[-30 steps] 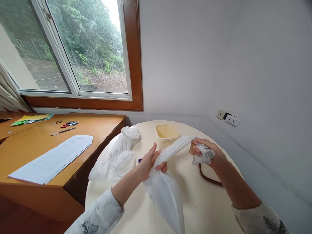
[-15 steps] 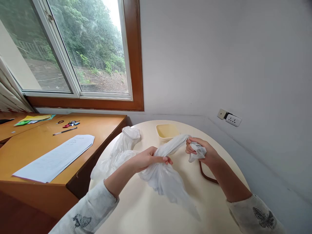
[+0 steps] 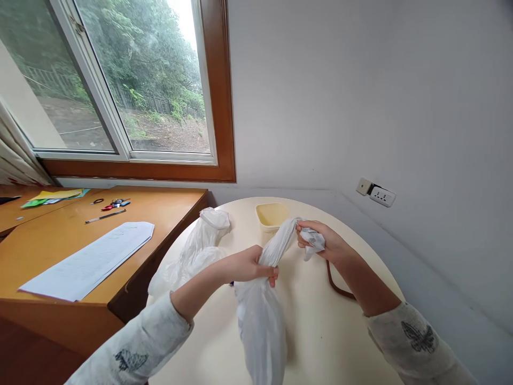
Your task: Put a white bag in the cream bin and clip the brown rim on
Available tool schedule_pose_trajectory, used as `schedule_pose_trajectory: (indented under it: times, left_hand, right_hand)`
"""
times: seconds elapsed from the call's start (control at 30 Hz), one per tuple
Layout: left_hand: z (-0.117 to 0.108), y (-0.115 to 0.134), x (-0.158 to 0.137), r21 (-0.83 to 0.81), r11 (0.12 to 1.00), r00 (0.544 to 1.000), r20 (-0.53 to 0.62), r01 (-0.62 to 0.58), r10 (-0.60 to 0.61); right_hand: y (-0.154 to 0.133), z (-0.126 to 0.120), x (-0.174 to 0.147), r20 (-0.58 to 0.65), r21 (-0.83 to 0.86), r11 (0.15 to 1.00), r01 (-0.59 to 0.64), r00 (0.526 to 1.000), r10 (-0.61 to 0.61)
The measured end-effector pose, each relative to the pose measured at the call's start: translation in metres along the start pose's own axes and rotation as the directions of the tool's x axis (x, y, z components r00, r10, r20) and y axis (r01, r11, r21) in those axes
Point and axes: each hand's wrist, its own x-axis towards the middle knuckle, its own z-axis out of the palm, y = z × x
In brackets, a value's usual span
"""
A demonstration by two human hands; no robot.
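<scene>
A white plastic bag (image 3: 262,326) is stretched between my two hands over the round table. My left hand (image 3: 254,267) is closed around its gathered middle, with the lower part hanging down toward me. Higher up and to the right, my right hand (image 3: 323,240) grips the bag's top end, and a crumpled bit of plastic sticks out of the fist. Between the hands the bag is bunched into a narrow strand. Left of my left hand lies a second crumpled white plastic bag (image 3: 196,251) on the table.
Behind my hands a pale yellow plastic container (image 3: 272,215) stands on the cream round table (image 3: 336,337). A brown curved rim (image 3: 336,289) lies partly under my right forearm. On the wooden desk (image 3: 176,208) at left are paper sheets (image 3: 92,262), a pen (image 3: 105,216) and keys (image 3: 116,203).
The bag's lower part has swung from slanting right to hanging straight down. My right hand has moved a little left, closer to my left hand, and both still grip the bag.
</scene>
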Motion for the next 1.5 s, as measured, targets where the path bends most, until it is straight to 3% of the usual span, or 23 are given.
schedule_pose_trajectory:
  times: [0.2, 0.3, 0.37, 0.43, 0.5, 0.63, 0.73, 0.93, 1.23, 1.4, 1.5]
  left_hand:
    - [-0.014, 0.015, -0.007, 0.243, 0.968, 0.991, -0.098, -0.062, 0.088]
    - [-0.017, 0.02, -0.009, 0.282, 0.956, 0.976, -0.172, -0.079, 0.131]
    - [-0.019, 0.022, -0.011, 0.185, 0.969, 0.928, -0.305, -0.162, 0.214]
    - [-0.019, 0.022, -0.013, -0.024, 0.941, 0.876, -0.375, -0.337, 0.303]
    - [-0.017, 0.021, -0.015, -0.27, 0.847, 0.881, -0.266, -0.459, 0.392]
    - [-0.008, 0.016, -0.015, -0.532, 0.799, 0.895, 0.155, -0.28, 0.417]
    - [-0.004, 0.01, -0.01, -0.599, 0.779, 0.873, 0.265, -0.184, 0.41]
    - [-0.004, 0.001, -0.002, -0.681, 0.719, 0.847, 0.293, -0.141, 0.444]
    - [-0.002, -0.002, 0.001, -0.724, 0.685, 0.86, 0.295, -0.083, 0.416]
    - [0.005, -0.007, 0.007, -0.796, 0.605, 0.924, 0.23, -0.003, 0.307]
    - [0.01, -0.012, 0.016, -0.892, 0.447, 0.97, 0.161, 0.064, 0.182]
  right_hand:
    - [-0.018, -0.001, -0.007, 0.038, -0.098, 0.995, -0.021, 0.999, 0.024]
    - [-0.028, 0.004, -0.011, 0.045, -0.167, 0.986, -0.021, 0.999, 0.029]
    - [-0.033, 0.009, -0.014, 0.04, -0.179, 0.984, -0.014, 0.999, 0.021]
    - [-0.036, 0.014, -0.015, 0.048, -0.18, 0.984, -0.001, 0.999, 0.01]
    - [-0.038, 0.017, -0.014, 0.049, -0.193, 0.981, 0.015, 0.999, -0.005]
    - [-0.039, 0.019, -0.011, 0.025, -0.248, 0.969, 0.012, 1.0, -0.006]
    - [-0.04, 0.02, -0.011, 0.038, -0.281, 0.959, 0.021, 0.999, -0.011]
    - [-0.043, 0.02, -0.013, 0.088, -0.299, 0.953, 0.049, 0.996, -0.024]
    - [-0.042, 0.019, -0.014, 0.061, -0.299, 0.954, 0.033, 0.998, -0.016]
    - [-0.043, 0.02, -0.015, 0.022, -0.253, 0.967, 0.007, 1.0, -0.002]
    - [-0.033, 0.031, -0.033, 0.042, -0.192, 0.981, 0.003, 0.999, 0.005]
